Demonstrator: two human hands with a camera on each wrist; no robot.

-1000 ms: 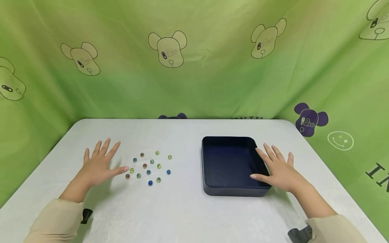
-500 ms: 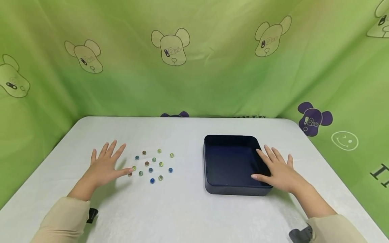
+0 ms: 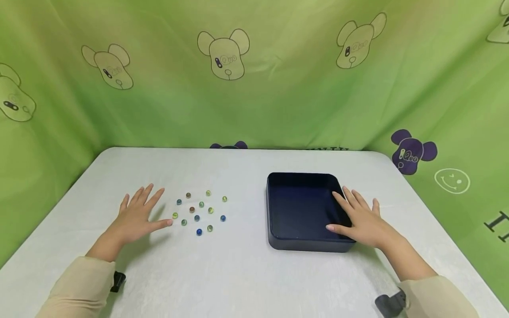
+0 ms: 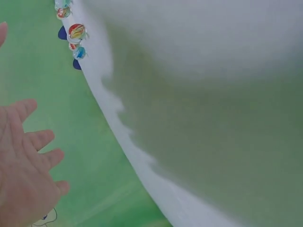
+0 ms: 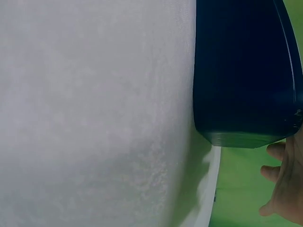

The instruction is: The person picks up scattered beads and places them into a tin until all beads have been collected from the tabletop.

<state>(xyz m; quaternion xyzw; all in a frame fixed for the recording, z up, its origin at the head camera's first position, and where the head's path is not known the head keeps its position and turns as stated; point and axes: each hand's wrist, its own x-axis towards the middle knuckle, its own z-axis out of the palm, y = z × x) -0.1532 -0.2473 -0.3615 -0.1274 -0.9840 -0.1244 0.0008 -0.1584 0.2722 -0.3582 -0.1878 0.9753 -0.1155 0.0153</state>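
Observation:
Several small glass marbles (image 3: 196,218) lie scattered on the table's left half, in blue, green, yellow and brown. My left hand (image 3: 133,221) hovers just left of them, fingers spread, its thumb tip beside the nearest marbles; its shadow falls on the table. A dark navy square tray (image 3: 310,245) with raised walls stands right of the middle with nothing in it. Over its right edge I hold my right hand (image 3: 363,223), fingers spread, thumb and forefinger overlapping the inside of the tray in the head view. The right wrist view has the tray's outer wall (image 5: 246,71) beside the fingers.
The white-covered table (image 3: 238,278) fills the lower view. Behind and on both sides hangs a green curtain (image 3: 167,106) printed with bear heads, meeting the table's far edge. Black devices (image 3: 118,282) are strapped at both wrists.
My left hand has shifted slightly right toward the marbles, its thumb now hiding one brown marble. The right hand stays over the tray's edge. The head view has tilted a little.

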